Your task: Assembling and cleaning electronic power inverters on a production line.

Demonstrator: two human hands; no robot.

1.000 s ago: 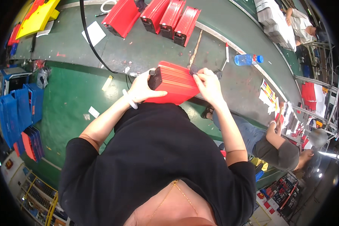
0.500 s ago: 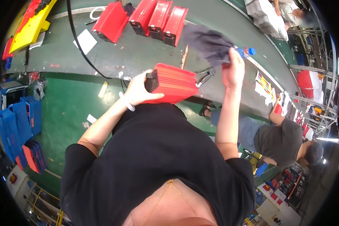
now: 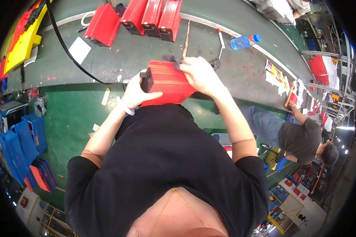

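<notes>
A red ribbed metal case (image 3: 168, 85) with a black end plate is held at the near edge of the green workbench, close against my body. My left hand (image 3: 136, 91) grips its left end, thumb along the near side and fingers by the black plate. A dark grey cloth (image 3: 172, 61) is bunched in my right hand (image 3: 203, 75), which presses it on the case's far right top edge. Most of the cloth is hidden under the fingers. Beyond my right hand lies a dark-jointed hand tool (image 3: 216, 64), partly covered.
Several similar red cases (image 3: 170, 21) stand along the bench's far side. A blue bottle (image 3: 241, 42) lies at right, white paper (image 3: 79, 50) at left. A black cable (image 3: 61, 43) hangs across the left. Another person (image 3: 300, 136) works at right. Blue bins (image 3: 17, 148) stand at left.
My right hand has come left and down with the cloth, from above the bench onto the case. The view has shifted slightly, and the bottle now shows fully.
</notes>
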